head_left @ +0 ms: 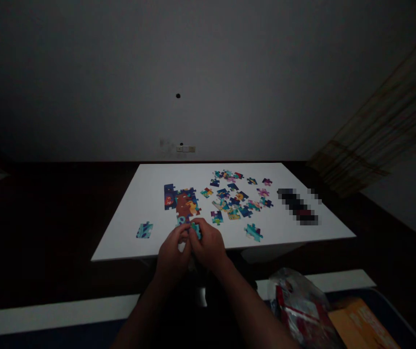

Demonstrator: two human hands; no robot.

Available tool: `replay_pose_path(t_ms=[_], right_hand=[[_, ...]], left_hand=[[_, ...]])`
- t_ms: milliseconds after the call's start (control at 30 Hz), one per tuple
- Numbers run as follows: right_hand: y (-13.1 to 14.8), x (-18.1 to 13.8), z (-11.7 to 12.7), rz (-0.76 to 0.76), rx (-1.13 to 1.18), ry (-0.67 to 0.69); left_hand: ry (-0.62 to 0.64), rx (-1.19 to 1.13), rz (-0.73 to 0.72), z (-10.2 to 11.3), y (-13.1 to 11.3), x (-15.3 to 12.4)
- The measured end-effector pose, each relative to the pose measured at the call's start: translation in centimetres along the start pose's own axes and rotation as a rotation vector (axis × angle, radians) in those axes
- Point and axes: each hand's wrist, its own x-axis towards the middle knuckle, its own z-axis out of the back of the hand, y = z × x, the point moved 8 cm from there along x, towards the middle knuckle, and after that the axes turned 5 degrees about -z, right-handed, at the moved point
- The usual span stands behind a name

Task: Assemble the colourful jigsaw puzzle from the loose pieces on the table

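My right hand (208, 243) is closed on a small teal puzzle piece (195, 230), pinched between thumb and fingers at the table's near edge. Pressed up close beside it, my left hand (174, 249) has its fingers curled together; what they grip, if anything, is hidden. Just beyond my hands lies a joined section of puzzle (186, 202), mostly brown and dark blue with a yellow figure. Its lower part, a piece with light blue and purple (182, 220), is partly covered by my fingers.
Several loose puzzle pieces (234, 201) are scattered right of the joined section on the white table (128, 198). Single pieces lie at the left (144, 230) and near right (254, 232). A pixelated dark object (298, 206) sits at the right. Lower right are a plastic bag (298, 300) and an orange packet (362, 325).
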Motion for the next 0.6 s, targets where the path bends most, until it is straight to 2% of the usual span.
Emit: replay_pose_path(t_ms=[133, 300, 433, 533, 600], right_hand=[[0.4, -0.1, -0.2, 0.055, 0.006, 0.005], [0.2, -0.2, -0.2, 0.051, 0.068, 0.008], [0.5, 0.1, 0.2, 0.079, 0.167, 0.031], [0.1, 0.4, 0.5, 0.047, 0.245, 0.033], [-0.9, 0.6, 0.7, -0.03, 0.316, 0.006]], left_hand=[[0.014, 0.076, -0.023, 0.5, 0.4, -0.3], [0.028, 0.116, -0.036, 0.7, 0.3, -0.9], [-0.016, 0.125, 0.015, 0.8, 0.1, -0.7], [-0.066, 0.139, 0.041, 1.0, 0.0, -0.5], [-0.103, 0.141, 0.038, 1.2, -0.1, -0.5]])
